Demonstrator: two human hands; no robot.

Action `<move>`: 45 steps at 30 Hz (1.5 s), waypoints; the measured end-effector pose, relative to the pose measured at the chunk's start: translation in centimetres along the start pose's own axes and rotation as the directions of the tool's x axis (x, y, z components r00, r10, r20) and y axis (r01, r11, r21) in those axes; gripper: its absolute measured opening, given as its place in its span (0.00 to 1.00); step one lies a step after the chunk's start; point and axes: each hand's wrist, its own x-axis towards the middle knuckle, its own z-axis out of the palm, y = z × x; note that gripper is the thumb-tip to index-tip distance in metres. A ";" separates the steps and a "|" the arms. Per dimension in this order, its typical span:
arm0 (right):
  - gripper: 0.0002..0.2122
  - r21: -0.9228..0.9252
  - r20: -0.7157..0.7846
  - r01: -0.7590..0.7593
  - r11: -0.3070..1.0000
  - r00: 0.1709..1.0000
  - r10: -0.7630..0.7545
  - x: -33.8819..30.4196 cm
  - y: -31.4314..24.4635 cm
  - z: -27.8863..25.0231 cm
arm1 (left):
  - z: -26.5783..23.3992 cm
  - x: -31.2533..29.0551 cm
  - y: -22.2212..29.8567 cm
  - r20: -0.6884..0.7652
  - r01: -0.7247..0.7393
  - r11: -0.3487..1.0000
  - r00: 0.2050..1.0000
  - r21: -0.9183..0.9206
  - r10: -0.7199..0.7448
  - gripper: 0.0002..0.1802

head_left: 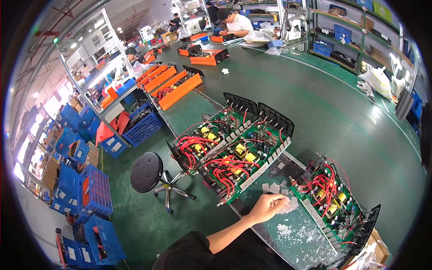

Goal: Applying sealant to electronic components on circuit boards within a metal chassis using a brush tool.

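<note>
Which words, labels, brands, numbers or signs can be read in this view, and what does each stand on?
None can be read.
White label on a blue crate at left: too small.
White tag on a blue bin on the right-hand shelving: too small.
Circuit boards: any markings too small.
Gray pads by the left hand: no text discernible.

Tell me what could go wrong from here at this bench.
White flakes beside the thin grey pieces might cling to them. The left hand, between open circuit boards, could snag the looped red wires. Overlapping pieces might also get picked up together.
</note>
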 end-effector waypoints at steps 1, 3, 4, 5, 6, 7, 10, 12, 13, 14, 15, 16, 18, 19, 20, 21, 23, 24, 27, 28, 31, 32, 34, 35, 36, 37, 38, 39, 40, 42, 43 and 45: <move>0.13 -0.001 0.001 -0.002 1.000 1.000 0.002 0.0 0.2 0.1 | 0.0 0.1 0.0 0.015 0.014 1.000 1.000 0.015 -0.014 0.12; 0.13 0.001 0.007 -0.004 1.000 1.000 0.004 0.0 0.3 0.2 | 0.0 0.2 0.1 0.025 0.030 0.999 0.999 0.032 -0.031 0.12; 0.13 0.003 0.011 -0.005 1.000 1.000 0.005 0.0 0.2 0.4 | 0.0 0.2 0.2 0.023 0.035 0.999 0.999 0.036 -0.036 0.12; 0.13 0.005 0.013 -0.006 1.000 1.000 0.006 0.0 0.1 0.4 | 0.0 0.2 0.3 0.022 0.039 0.998 0.999 0.040 -0.040 0.12; 0.13 0.007 0.017 -0.006 1.000 1.000 0.006 0.0 0.1 0.5 | -0.1 0.2 0.5 0.019 0.040 0.998 0.999 0.041 -0.041 0.12; 0.13 0.008 0.019 -0.006 1.000 1.000 0.006 0.0 0.2 0.5 | -0.3 0.2 0.7 0.029 0.060 0.995 0.998 0.079 -0.063 0.11; 0.13 0.012 0.022 -0.006 1.000 1.000 0.006 0.1 0.1 0.5 | -0.3 0.1 0.9 0.030 0.070 0.993 0.997 0.099 -0.074 0.11; 0.12 0.012 0.021 -0.006 1.000 1.000 0.006 0.1 0.1 0.5 | -0.3 0.1 0.9 0.025 0.060 0.995 0.998 0.080 -0.063 0.11; 0.12 0.010 0.020 -0.006 1.000 1.000 0.006 0.1 0.1 0.5 | -0.2 0.2 1.0 0.024 0.071 0.994 0.997 0.083 -0.073 0.11; 0.12 0.009 0.019 -0.005 1.000 1.000 0.005 0.1 0.2 0.5 | -0.2 0.2 1.0 0.022 0.081 0.993 0.996 0.086 -0.083 0.10; 0.12 0.009 0.018 -0.006 1.000 1.000 0.005 0.1 0.1 0.5 | -0.2 0.2 0.9 0.024 0.080 0.993 0.996 0.086 -0.083 0.10; 0.12 0.009 0.018 -0.005 1.000 1.000 0.005 0.1 0.1 0.5 | -0.2 0.2 0.9 0.021 0.072 0.994 0.997 0.086 -0.074 0.10; 0.12 0.008 0.017 -0.005 1.000 1.000 0.005 0.2 -0.1 0.6 | -0.2 0.2 0.9 0.020 0.065 0.994 0.998 0.083 -0.067 0.10; 0.12 0.007 0.017 -0.004 1.000 1.000 0.004 0.3 -0.3 0.6 | -0.2 0.2 1.0 0.016 0.071 0.994 0.997 0.082 -0.072 0.10; 0.12 0.005 0.016 -0.004 1.000 1.000 0.004 0.4 -0.4 0.7 | -0.2 0.2 1.0 0.012 0.076 0.994 0.997 0.081 -0.077 0.10; 0.12 0.004 0.016 -0.003 1.000 1.000 0.003 0.4 -0.4 0.7 | -0.2 0.2 1.1 0.013 0.077 0.994 0.997 0.080 -0.078 0.10; 0.12 0.001 0.016 -0.001 1.000 1.000 0.001 0.5 -0.4 0.6 | -0.1 0.2 1.1 0.017 0.064 0.995 0.998 0.082 -0.066 0.10; 0.12 -0.001 0.018 -0.002 1.000 1.000 0.002 0.5 -0.3 0.6 | -0.2 0.1 1.2 0.018 0.066 0.994 0.998 0.081 -0.068 0.10; 0.12 -0.007 0.020 -0.002 1.000 1.000 0.002 0.3 -0.2 0.7 | -0.2 0.1 1.3 0.016 0.092 0.994 0.996 0.065 -0.093 0.10; 0.12 -0.011 0.017 -0.001 1.000 1.000 0.002 0.4 -0.4 0.8 | -0.1 0.1 1.2 0.013 0.081 0.995 0.997 0.057 -0.082 0.10; 0.11 -0.023 0.012 0.001 1.000 1.000 -0.001 0.5 -0.9 0.8 | -0.1 0.1 0.7 0.001 0.056 0.996 0.998 0.067 -0.056 0.10; 0.11 -0.031 0.008 0.002 1.000 1.000 -0.002 0.6 -1.3 0.9 | 0.0 0.1 0.5 -0.008 0.040 0.995 0.999 0.087 -0.040 0.09; 0.11 -0.045 0.002 0.006 0.999 1.000 -0.006 0.6 -1.1 0.7 | 0.1 0.1 0.3 -0.015 0.033 0.999 0.999 0.042 -0.032 0.09; 0.11 -0.052 0.000 0.008 0.999 1.000 -0.008 0.6 -1.1 0.6 | -0.1 0.0 0.3 -0.011 0.051 0.997 0.999 0.066 -0.050 0.09; 0.11 -0.056 -0.003 0.011 0.998 1.000 -0.011 0.4 -0.5 0.6 | -0.2 0.1 0.2 -0.009 0.067 0.994 0.998 0.090 -0.067 0.09; 0.11 -0.059 -0.005 0.013 0.998 1.000 -0.014 0.2 0.1 0.5 | -0.2 0.1 -0.3 -0.017 0.037 0.998 0.999 0.059 -0.036 0.09; 0.11 -0.063 -0.007 0.016 0.998 1.000 -0.016 0.0 0.7 0.5 | -0.1 0.1 -0.3 -0.013 0.036 0.998 0.999 0.055 -0.035 0.09; 0.11 -0.066 -0.009 0.017 0.998 1.000 -0.017 0.1 0.4 0.5 | -0.2 0.1 0.1 -0.005 0.054 0.996 0.999 0.064 -0.054 0.09; 0.11 -0.069 -0.010 0.017 0.997 1.000 -0.018 0.3 0.0 0.6 | -0.2 0.1 0.3 0.002 0.071 0.995 0.997 0.074 -0.072 0.09; 0.11 -0.072 -0.013 0.019 0.997 1.000 -0.020 0.4 -0.2 0.6 | -0.2 0.1 -0.4 0.011 0.059 0.997 0.998 0.058 -0.059 0.09; 0.11 -0.072 -0.013 0.020 0.997 1.000 -0.021 0.4 -0.1 0.6 | -0.2 0.1 -0.5 0.016 0.046 0.998 0.999 0.043 -0.047 0.09; 0.11 -0.074 -0.015 0.022 0.997 1.000 -0.023 0.4 -0.1 0.6 | -0.3 0.1 -0.3 0.022 0.061 0.997 0.998 0.053 -0.062 0.09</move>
